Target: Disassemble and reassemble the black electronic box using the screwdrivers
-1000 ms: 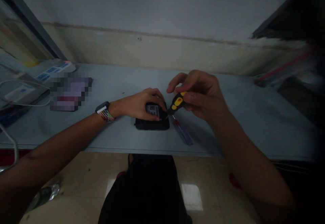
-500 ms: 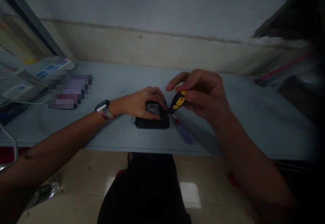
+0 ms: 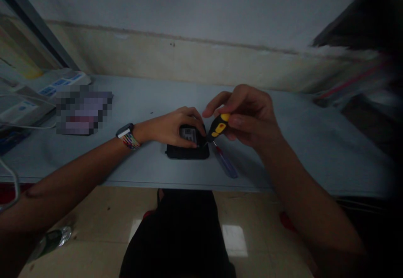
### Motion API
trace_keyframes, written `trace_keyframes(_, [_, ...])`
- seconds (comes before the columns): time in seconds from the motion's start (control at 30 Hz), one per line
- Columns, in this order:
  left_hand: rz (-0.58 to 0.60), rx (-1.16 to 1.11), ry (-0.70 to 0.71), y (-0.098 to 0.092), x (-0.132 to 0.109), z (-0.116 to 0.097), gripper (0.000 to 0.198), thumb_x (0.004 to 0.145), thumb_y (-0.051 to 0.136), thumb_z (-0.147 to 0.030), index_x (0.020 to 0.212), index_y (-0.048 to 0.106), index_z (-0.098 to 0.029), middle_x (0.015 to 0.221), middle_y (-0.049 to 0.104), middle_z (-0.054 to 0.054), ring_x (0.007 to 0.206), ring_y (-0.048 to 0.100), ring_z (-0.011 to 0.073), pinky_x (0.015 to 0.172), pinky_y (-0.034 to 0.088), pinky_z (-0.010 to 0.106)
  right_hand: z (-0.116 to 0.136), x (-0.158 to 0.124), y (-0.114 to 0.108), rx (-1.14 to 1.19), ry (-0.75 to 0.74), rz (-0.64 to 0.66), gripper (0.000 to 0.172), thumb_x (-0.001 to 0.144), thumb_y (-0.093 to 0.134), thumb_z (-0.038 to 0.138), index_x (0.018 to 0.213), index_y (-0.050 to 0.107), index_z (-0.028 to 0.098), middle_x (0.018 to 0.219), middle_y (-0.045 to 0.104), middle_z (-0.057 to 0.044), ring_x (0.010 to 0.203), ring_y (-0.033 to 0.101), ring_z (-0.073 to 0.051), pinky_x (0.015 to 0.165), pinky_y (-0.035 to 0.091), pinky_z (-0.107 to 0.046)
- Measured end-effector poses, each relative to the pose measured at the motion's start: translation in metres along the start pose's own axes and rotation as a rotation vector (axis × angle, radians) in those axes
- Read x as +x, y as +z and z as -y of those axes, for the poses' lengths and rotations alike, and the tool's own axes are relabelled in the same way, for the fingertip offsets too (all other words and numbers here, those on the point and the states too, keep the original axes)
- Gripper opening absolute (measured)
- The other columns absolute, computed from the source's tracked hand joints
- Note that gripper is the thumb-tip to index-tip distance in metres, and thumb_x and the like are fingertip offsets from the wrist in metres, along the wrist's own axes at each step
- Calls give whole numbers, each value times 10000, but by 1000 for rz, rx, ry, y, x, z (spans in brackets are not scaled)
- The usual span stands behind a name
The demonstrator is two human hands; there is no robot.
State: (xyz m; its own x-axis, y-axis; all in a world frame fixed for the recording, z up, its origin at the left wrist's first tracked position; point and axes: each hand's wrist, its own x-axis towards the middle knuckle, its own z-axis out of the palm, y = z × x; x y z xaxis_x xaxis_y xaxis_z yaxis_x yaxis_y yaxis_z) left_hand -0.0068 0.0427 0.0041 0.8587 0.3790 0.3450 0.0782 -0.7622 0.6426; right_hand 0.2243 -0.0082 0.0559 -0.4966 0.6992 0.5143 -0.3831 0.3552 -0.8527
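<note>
A small black box-shaped device [image 3: 188,152] with a printed label lies flat on the pale table. My left hand [image 3: 176,127] holds it from the left, thumb along the near side of the label and fingers curled over the far side. My right hand [image 3: 248,116] pinches the end of a black and yellow screwdriver [image 3: 217,127] between thumb and fingers. Its handle leans down to the device's right edge, and the tip is too small and dark to make out. Just right of the device, a second screwdriver with a clear purple handle [image 3: 227,165] rests on the table.
Toward the back left lie a blurred-out flat item [image 3: 85,112] and a white power strip [image 3: 63,85] with cables. Clear plastic bags [image 3: 355,85] sit at the far right. The table's front edge [image 3: 132,184] runs above my lap, and a bottle [image 3: 53,242] is on the floor.
The yellow and black handle has turned slightly in my right fingers. My left hand stays on the device; the whole view has shifted a little.
</note>
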Motion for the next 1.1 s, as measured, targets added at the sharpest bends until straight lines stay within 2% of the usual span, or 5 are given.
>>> trace_keyframes(0.17, [-24,-19,28,1,0,2,358,850,928,-384,1168,841,-247,1272,735,120,1260,681,309,1188,513,506,0,-3,-1,36,-7,49,290,845,934,238,973,675,239,903,803,29,407,460,-26,354,384,-136])
trace_keyframes(0.33, [-26,-22,17,0,-1,1,351,854,925,-370,1172,837,-249,1291,729,119,1254,682,310,1186,519,520,0,-2,-3,76,-38,115,213,1050,688,247,1201,832,205,1004,838,-41,418,516,-42,335,391,-154])
trace_keyframes(0.6, [12,21,17,-2,0,-3,350,885,904,-373,1200,838,-236,1307,727,133,1283,675,307,1196,508,507,9,0,-3,-57,3,-3,188,883,912,265,895,732,214,976,842,-41,464,545,-57,364,407,-169])
trace_keyframes(0.83, [-1,20,23,-1,-1,1,357,870,914,-389,1188,839,-248,1298,717,128,1262,678,311,1188,511,521,9,-1,-7,28,86,52,203,990,803,387,1067,782,200,900,829,-31,413,532,-60,318,377,-161])
trace_keyframes(1.1, [-8,17,28,-1,-1,0,352,868,914,-392,1183,842,-253,1298,731,128,1265,676,313,1191,509,524,8,0,-6,-31,45,-9,222,894,906,303,890,711,199,964,834,-43,459,570,-56,346,403,-162])
